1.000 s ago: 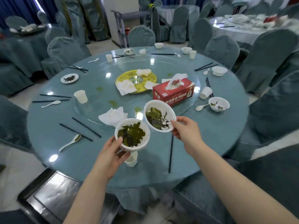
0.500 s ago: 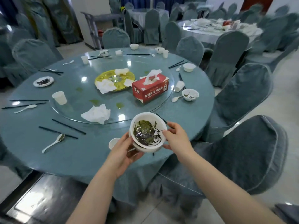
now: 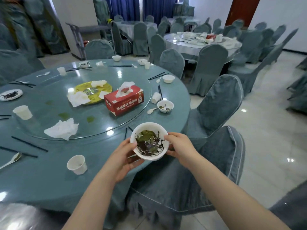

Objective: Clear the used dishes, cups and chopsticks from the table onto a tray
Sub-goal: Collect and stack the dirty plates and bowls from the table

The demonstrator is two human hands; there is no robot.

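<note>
Both hands hold a white round bowl (image 3: 150, 141) smeared with dark green leafy scraps, lifted above the near edge of the round teal-clothed worktop (image 3: 49, 176). The left hand (image 3: 122, 159) cups it from below and the side, thumb on the rim, its grip closed on the bowl; whether a second bowl sits nested beneath cannot be told. The right hand (image 3: 180, 147) pinches the opposite rim, thumb on top and fingers curled under, so that grip too is closed on the bowl.

On the worktop near the left hand stands a small white paper cup (image 3: 77, 164), which looks empty. Further along the right edge sits a smaller white bowl with green scraps (image 3: 165, 106), a white plastic spoon (image 3: 152, 110) just beside it and a tipped white cup (image 3: 155, 97) close behind. An upright white cup on the glass turntable (image 3: 22, 112) stands at the left. A flat white plate with dark leftovers (image 3: 10, 94) lies at the far left edge. Black chopsticks (image 3: 29, 144) lie loose on the cloth beside a white spoon with a green smear (image 3: 12, 160).

On the turntable rests a red cardboard tissue box (image 3: 124, 101) with a tissue poking out, a gold round plate (image 3: 93, 92) holding crumpled napkins, and a crumpled white napkin (image 3: 62, 129).
</note>
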